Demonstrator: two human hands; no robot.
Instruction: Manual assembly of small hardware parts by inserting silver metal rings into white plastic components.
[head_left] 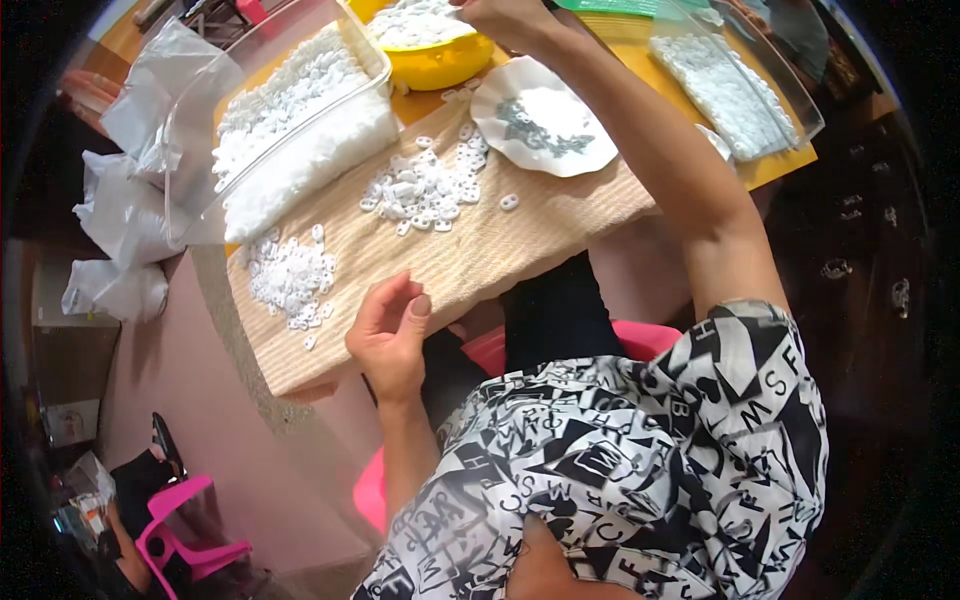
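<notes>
My left hand (388, 332) rests at the near edge of a beige woven mat (480, 250), fingers loosely curled, nothing visible in it. My right hand (510, 18) reaches far forward to the yellow bowl (440, 62) of small white plastic pieces; whether its fingers hold any is hidden. Two loose piles of white pieces lie on the mat, one in the middle (425, 190) and one at the left (290, 275). A white shell-shaped dish (545, 115) with small dark grey bits sits below my right wrist.
A clear plastic tub (300, 130) full of white pieces stands at the left. A clear tray (730, 90) of white pieces sits at the right on the orange table (780, 165). Plastic bags (125, 215) hang at the left. A pink chair (185, 530) stands below on the floor.
</notes>
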